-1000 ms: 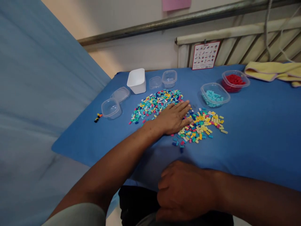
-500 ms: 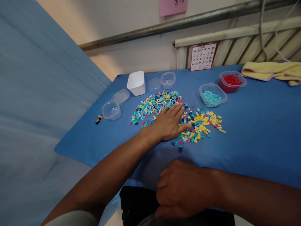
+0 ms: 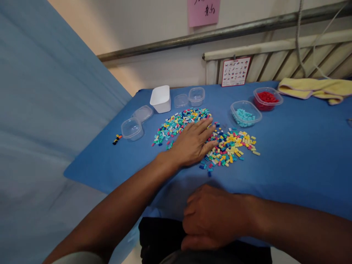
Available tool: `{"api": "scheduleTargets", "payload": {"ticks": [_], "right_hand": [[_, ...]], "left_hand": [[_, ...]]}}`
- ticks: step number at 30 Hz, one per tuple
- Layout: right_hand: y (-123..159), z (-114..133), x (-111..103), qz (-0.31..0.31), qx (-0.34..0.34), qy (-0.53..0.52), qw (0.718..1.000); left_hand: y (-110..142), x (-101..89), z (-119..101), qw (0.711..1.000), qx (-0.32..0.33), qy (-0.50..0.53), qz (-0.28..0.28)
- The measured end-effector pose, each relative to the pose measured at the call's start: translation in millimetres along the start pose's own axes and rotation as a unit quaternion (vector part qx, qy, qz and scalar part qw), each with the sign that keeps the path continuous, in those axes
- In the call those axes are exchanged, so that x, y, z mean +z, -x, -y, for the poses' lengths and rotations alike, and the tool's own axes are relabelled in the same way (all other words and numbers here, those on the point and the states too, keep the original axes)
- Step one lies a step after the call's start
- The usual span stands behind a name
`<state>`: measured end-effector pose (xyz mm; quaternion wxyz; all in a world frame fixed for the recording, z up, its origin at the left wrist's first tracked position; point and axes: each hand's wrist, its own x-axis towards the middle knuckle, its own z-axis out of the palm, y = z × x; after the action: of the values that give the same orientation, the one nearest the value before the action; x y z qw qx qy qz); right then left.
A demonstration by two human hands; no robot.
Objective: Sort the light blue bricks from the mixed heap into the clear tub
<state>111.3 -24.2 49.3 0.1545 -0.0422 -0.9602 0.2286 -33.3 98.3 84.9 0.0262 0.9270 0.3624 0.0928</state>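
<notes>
Left hand [image 3: 191, 143] has slid a little to the left over the bricks [image 3: 233, 145]

It is spread wide, palm down, on the small bricks in the middle of the frame — flat like that, it can likely touch lots at once. Bricks poke out on both sides, with many yellow ones to the right. The right hand [image 3: 210, 216] is curled at the bottom middle, near the edge of the table [image 3: 291, 157], maybe just resting; I cannot tell if it holds anything. Right of centre, one box [image 3: 260, 117] has light blue bricks [image 3: 245, 114] and another box [image 3: 280, 101] has red bits [image 3: 267, 96] — perhaps so the colours stay apart.
</notes>
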Motion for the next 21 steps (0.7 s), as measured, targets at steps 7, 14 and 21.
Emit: {"api": "scheduleTargets", "payload": {"ticks": [7, 14, 21], "right_hand": [[0.5, -1.8, 11.8, -0.032, -0.001, -0.001, 0.999], [17.9, -22.8, -28.9, -0.245, -0.019, 0.073, 0.967], [64.8, -43.8, -119.6, -0.443, 0.274, 0.095, 0.848]], "left_hand": [[70.4, -36.9, -20.0, 0.982, 0.098, 0.028, -0.159], [68.6, -23.5, -19.7, 0.974, 0.132, 0.072, -0.17], [63.9, 6.4, -60.3, 0.954, 0.226, 0.16, -0.111]]}}
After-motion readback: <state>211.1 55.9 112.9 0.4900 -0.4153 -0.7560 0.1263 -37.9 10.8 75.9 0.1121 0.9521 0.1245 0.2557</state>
